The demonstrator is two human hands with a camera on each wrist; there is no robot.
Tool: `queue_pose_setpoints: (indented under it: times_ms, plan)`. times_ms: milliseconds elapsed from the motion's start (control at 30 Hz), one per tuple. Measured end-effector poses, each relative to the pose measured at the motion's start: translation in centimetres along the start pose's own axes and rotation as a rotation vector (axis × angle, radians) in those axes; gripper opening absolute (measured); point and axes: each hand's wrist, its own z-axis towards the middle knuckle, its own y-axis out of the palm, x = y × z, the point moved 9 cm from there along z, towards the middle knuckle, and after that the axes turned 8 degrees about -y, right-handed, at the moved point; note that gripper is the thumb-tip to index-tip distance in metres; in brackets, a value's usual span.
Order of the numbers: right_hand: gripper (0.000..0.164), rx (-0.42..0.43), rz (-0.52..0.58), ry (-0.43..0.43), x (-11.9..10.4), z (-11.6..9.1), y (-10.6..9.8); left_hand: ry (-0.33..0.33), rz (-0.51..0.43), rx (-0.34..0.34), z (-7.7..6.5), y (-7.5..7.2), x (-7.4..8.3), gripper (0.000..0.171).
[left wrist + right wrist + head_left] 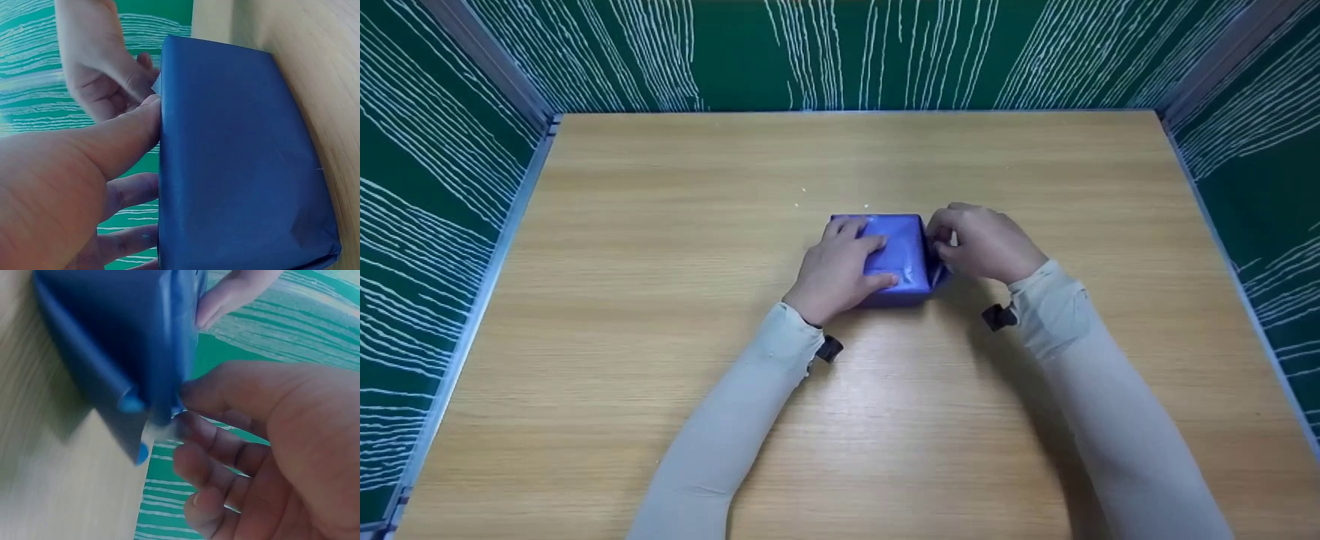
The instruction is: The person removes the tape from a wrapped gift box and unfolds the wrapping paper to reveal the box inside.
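A box wrapped in shiny blue-purple paper (896, 244) lies on the table, its right end showing loose folded flaps (93, 354). My left hand (840, 266) rests on its top with fingers spread, the thumb along the near edge. At the right end, my right hand (982, 240) has its thumb and index fingertip close together by the paper's edge, pinching a small translucent strip of tape (159, 431). A jagged-edged bit of tape (157, 84) stands at the top edge in the left wrist view, beside the left thumb. The box's far side is hidden.
The wooden table (660, 300) spreads around the box. Small white specks (803, 190) lie beyond it. Green panels with white streaks (885, 56) border the back and both sides. A small black camera piece (999, 317) sits at the right wrist.
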Motion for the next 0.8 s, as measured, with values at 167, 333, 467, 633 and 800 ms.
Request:
queue_pose_setpoints:
  times_ms: [167,333,467,633,800]
  plan:
    - [0.024,0.012,0.042,0.099,2.3,-1.5,0.2,-0.012,0.001,-0.012,0.0,0.1,-0.1,0.066]
    - [0.028,0.018,0.163,0.208,4.1,-2.9,0.8,-0.024,-0.003,-0.024,0.0,0.1,-0.1,0.067]
    - [0.015,0.038,0.233,0.169,4.1,-3.0,1.1,-0.025,-0.015,-0.026,0.0,0.1,-0.1,0.067]
    - [0.01,0.062,0.302,0.165,4.4,-3.3,1.2,-0.026,-0.02,-0.03,0.0,0.2,0.0,0.066]
    - [0.015,0.061,0.393,0.206,5.1,-3.5,1.5,-0.035,-0.013,-0.028,0.1,0.1,-0.1,0.066]
